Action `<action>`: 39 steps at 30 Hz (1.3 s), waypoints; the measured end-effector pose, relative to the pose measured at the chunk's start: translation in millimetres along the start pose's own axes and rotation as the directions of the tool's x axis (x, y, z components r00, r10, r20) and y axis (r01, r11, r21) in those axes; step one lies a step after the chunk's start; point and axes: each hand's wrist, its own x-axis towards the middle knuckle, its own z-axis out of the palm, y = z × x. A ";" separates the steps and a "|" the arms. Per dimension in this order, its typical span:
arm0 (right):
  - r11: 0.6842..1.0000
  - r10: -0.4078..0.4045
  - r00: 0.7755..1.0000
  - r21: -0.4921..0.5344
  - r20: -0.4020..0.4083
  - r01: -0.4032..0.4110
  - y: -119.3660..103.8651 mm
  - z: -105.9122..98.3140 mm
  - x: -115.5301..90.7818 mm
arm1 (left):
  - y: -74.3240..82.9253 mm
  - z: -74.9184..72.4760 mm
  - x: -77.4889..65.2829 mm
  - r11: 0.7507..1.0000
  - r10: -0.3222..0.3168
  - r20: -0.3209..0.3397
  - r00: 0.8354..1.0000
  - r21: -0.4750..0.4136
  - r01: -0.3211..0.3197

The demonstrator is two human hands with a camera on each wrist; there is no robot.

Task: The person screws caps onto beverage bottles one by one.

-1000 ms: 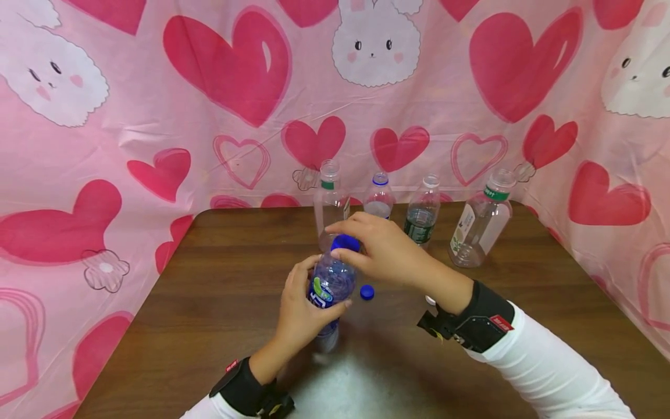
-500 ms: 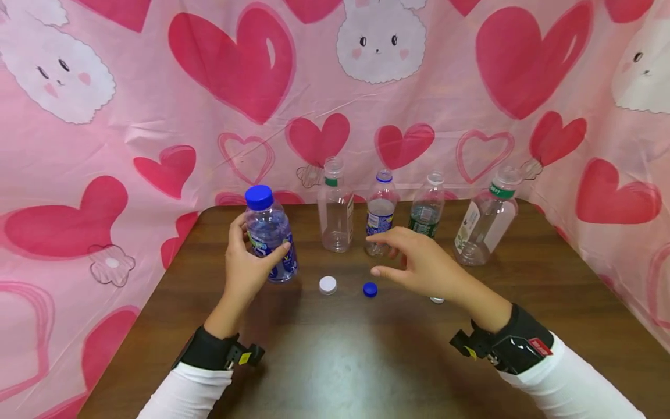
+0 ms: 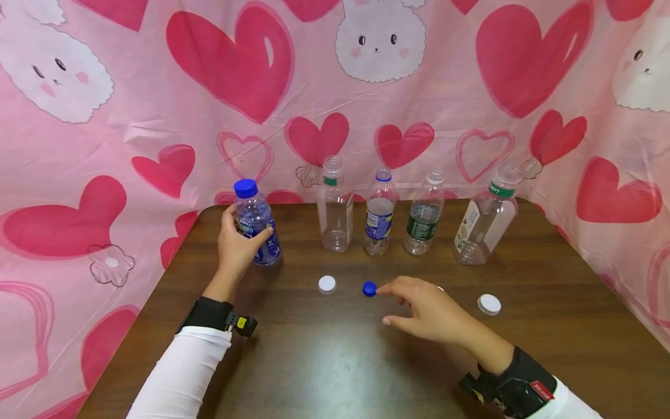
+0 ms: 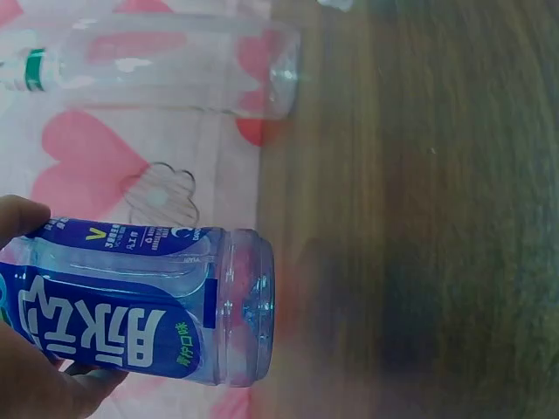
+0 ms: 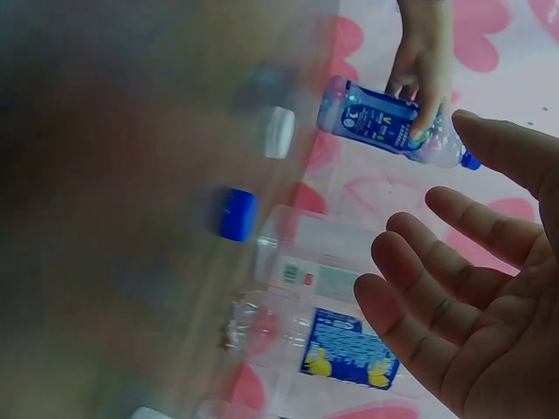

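My left hand (image 3: 232,244) grips a bottle (image 3: 256,218) with a purple-blue label at the table's back left. The bottle stands upright and has a blue cap (image 3: 245,188) on top. In the left wrist view, its base (image 4: 249,305) shows beside a dark shadow on the wood. My right hand (image 3: 426,311) hovers over the middle right with fingers spread and nothing in them. Its index fingertip is right beside a small loose blue cap (image 3: 369,288) in the head view. The right wrist view shows that blue cap (image 5: 238,216) beyond the loosely bent fingers (image 5: 454,305).
Across the back stand uncapped bottles: a clear one with a green neck ring (image 3: 335,218), a blue-labelled one (image 3: 379,224), a green-labelled one (image 3: 420,224) and a wide one (image 3: 487,227). White caps lie at mid-table (image 3: 327,284) and right (image 3: 489,304); another is mostly behind my right hand.
My right hand has left the capped bottle and moved right and down beside the loose blue cap. My left hand has carried the bottle to the back left, uncovering a white cap.
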 end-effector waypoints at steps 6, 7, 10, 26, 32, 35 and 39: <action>1.000 0.015 1.000 0.011 0.021 -0.015 1.5 6.5 -9.3 | -8.0 4.6 5.9 0.999 -0.041 0.018 0.999 0.006 0.041; 1.000 0.021 0.999 0.017 0.024 -0.021 1.7 6.8 -10.2 | -9.4 5.3 6.4 0.999 -0.045 0.020 0.999 0.004 0.045; 0.999 0.034 0.999 0.033 0.030 -0.035 2.4 8.1 -12.1 | -12.3 7.7 6.8 0.999 -0.042 0.020 0.999 -0.005 0.042; 0.998 0.031 0.998 0.045 0.047 -0.033 1.3 15.4 -15.1 | -23.9 19.1 12.0 0.997 -0.044 0.015 0.999 -0.058 0.045; 0.998 0.023 0.998 0.051 0.057 -0.026 2.3 17.5 -16.5 | -23.4 18.9 12.3 0.995 -0.060 0.038 0.997 -0.074 0.063; 0.999 0.019 0.998 0.035 0.056 -0.021 2.5 18.4 -17.7 | -22.9 16.8 12.0 0.995 -0.067 0.050 0.997 -0.074 0.070; 1.000 0.011 0.999 -0.018 0.031 -0.010 1.6 19.4 -20.6 | -14.9 15.9 2.8 0.997 -0.018 -0.050 0.999 -0.078 0.014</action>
